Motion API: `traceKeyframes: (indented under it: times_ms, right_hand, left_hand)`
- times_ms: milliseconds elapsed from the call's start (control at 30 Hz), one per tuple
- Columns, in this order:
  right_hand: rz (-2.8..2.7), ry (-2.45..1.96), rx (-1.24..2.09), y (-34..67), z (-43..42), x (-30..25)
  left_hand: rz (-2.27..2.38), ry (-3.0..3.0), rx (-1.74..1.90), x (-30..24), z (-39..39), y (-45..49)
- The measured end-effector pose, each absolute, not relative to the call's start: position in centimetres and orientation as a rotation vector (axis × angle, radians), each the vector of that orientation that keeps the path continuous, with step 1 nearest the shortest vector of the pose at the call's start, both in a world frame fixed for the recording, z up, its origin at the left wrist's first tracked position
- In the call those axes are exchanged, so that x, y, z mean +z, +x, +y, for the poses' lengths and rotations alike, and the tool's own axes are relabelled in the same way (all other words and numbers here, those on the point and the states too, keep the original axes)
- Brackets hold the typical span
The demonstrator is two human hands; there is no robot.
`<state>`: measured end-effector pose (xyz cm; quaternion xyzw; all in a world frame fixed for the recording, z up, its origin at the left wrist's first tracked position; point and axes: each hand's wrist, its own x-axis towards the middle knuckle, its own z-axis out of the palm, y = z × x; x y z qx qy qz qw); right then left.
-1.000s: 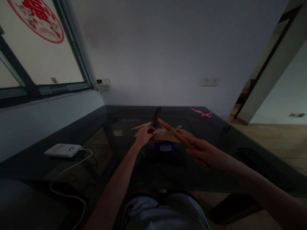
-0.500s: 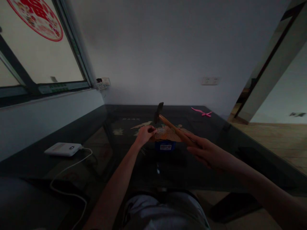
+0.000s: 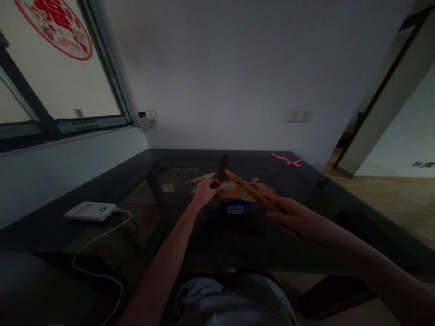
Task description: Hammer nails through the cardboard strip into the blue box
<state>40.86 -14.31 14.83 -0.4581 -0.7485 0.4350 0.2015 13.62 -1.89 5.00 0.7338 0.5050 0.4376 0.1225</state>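
My right hand (image 3: 288,213) is closed round the wooden handle of a hammer (image 3: 244,184). The hammer's dark head is at the left end, right by the fingertips of my left hand (image 3: 206,191). Thumb and finger of that hand are pinched at the left edge of a brown speckled sheet (image 3: 239,192); what they hold is too small to make out. Under the sheet stands a blue box (image 3: 234,208) with a white label. A few thin sticks (image 3: 203,214) lie just below my left wrist.
The dark glossy table (image 3: 190,244) has a printed pattern. To the left lies a white power bank (image 3: 90,211) with a white cable (image 3: 98,236). A pink ribbon (image 3: 288,161) is at the far right, before the wall. The person's lap shows below the near edge.
The hammer has come down, its head now lower and closer to my left fingertips. My right hand has dipped slightly; my left hand keeps its place.
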Motion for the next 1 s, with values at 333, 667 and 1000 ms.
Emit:
traceKeyframes:
  times_ms: [333, 667, 1000]
  right_hand:
    - [-2.040, -1.276, 1.260, 40.8, -14.2, 15.1]
    - [-2.058, -1.266, 1.248, 40.9, -14.1, 15.0]
    - [-2.056, -1.283, 1.284, 40.6, -13.9, 14.4]
  left_hand:
    - [1.476, 2.166, 1.257, 5.2, -2.0, 13.7]
    - [1.467, 2.149, 1.261, 4.9, -1.8, 13.6]
    - [1.441, 2.138, 1.258, 4.7, -1.6, 13.5]
